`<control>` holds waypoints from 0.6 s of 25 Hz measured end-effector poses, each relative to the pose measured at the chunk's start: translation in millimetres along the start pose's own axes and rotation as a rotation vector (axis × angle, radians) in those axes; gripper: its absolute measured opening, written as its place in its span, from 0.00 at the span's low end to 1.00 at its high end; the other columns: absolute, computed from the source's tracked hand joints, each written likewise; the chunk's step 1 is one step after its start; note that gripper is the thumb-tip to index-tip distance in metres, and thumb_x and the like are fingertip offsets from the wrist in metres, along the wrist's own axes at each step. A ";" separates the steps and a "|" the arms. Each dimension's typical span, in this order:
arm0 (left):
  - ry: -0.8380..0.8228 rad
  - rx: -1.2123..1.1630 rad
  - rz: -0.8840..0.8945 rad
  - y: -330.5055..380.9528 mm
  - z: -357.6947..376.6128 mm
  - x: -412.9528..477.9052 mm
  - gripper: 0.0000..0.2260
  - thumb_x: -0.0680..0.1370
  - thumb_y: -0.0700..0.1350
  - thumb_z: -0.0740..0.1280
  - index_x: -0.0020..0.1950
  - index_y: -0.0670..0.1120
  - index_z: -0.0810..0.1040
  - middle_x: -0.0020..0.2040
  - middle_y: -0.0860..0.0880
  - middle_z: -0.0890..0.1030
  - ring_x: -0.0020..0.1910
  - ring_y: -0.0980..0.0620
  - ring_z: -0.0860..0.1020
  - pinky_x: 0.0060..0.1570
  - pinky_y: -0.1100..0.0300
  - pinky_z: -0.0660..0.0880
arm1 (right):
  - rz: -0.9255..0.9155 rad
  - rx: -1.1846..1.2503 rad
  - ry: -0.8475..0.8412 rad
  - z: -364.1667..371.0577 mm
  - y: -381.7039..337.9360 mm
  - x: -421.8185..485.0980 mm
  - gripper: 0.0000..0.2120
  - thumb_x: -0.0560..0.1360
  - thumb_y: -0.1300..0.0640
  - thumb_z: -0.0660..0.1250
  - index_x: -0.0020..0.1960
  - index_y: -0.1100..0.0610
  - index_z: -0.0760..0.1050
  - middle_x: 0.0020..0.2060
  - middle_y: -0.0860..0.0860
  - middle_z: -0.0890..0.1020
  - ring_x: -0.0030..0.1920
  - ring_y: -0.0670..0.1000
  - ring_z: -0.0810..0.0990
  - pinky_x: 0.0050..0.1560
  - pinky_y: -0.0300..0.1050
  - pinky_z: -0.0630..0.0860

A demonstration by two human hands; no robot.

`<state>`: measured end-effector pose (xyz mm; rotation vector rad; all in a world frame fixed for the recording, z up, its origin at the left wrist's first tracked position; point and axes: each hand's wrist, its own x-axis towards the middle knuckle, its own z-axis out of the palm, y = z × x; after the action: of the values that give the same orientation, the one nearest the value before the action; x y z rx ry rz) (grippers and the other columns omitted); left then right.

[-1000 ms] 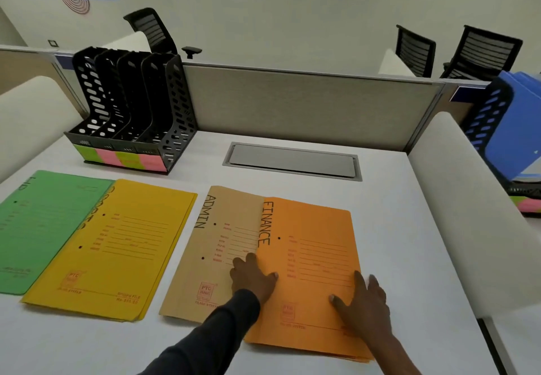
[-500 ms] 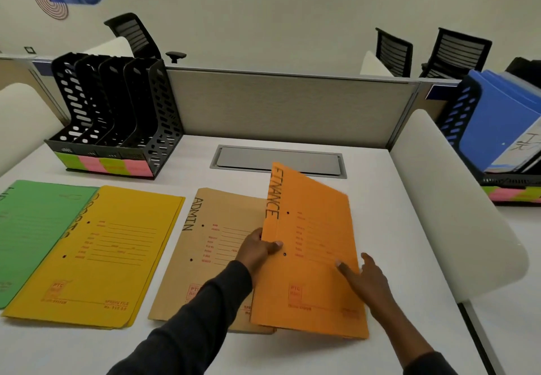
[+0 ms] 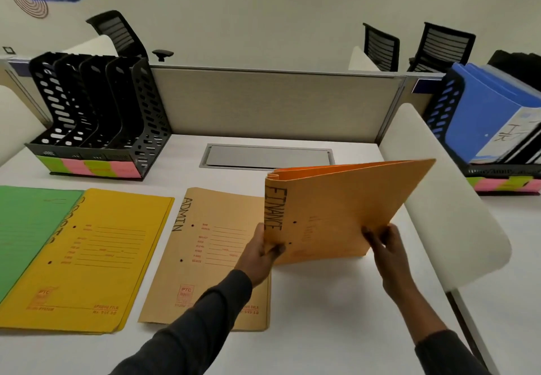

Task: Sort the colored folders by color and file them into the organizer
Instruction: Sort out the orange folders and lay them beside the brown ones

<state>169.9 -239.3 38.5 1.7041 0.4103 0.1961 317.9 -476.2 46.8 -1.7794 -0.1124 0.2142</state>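
Note:
A stack of orange folders (image 3: 339, 207) marked FINANCE stands tilted on its lower edge, right of centre on the desk. My left hand (image 3: 260, 253) grips its spine corner. My right hand (image 3: 386, 245) pinches its lower right edge. Flat on the desk lie a tan ADMIN folder (image 3: 210, 245), a yellow folder stack (image 3: 96, 254) and a green folder (image 3: 26, 234) at the far left. The black slotted organizer (image 3: 96, 111) stands at the back left, its slots showing no folders.
A grey cable hatch (image 3: 266, 156) is set into the desk behind the folders. A white curved divider (image 3: 450, 196) borders the right side. Beyond it a second organizer (image 3: 491, 119) holds blue folders. A grey partition (image 3: 275, 102) closes the back.
The orange folders have been lifted off the tan folder and raised more upright, swung to the right. Both hands moved up with them, still gripping.

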 end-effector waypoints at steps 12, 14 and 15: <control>-0.060 0.288 -0.369 -20.8 45.9 28.7 0.20 0.76 0.55 0.71 0.62 0.47 0.71 0.60 0.47 0.78 0.56 0.47 0.78 0.53 0.53 0.77 | 0.190 -0.388 0.131 -37.1 38.1 12.8 0.17 0.79 0.45 0.64 0.60 0.57 0.75 0.53 0.57 0.81 0.48 0.57 0.78 0.50 0.53 0.75; -0.101 0.405 -0.465 -29.5 56.3 30.5 0.23 0.75 0.56 0.72 0.62 0.45 0.71 0.60 0.45 0.78 0.55 0.47 0.77 0.51 0.54 0.78 | 0.289 -0.448 0.140 -38.3 56.9 12.0 0.17 0.80 0.48 0.64 0.61 0.60 0.75 0.55 0.59 0.81 0.50 0.60 0.78 0.51 0.53 0.74; -0.109 0.431 -0.492 -32.7 61.2 29.8 0.24 0.74 0.56 0.72 0.62 0.44 0.70 0.60 0.45 0.78 0.53 0.47 0.77 0.50 0.54 0.79 | 0.318 -0.482 0.145 -38.3 63.5 12.0 0.18 0.80 0.49 0.64 0.62 0.61 0.74 0.56 0.60 0.81 0.52 0.61 0.79 0.52 0.54 0.73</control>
<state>214.0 -280.0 -7.4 1.9592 0.8174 -0.3679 334.9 -524.5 -8.3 -2.2841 0.2458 0.3030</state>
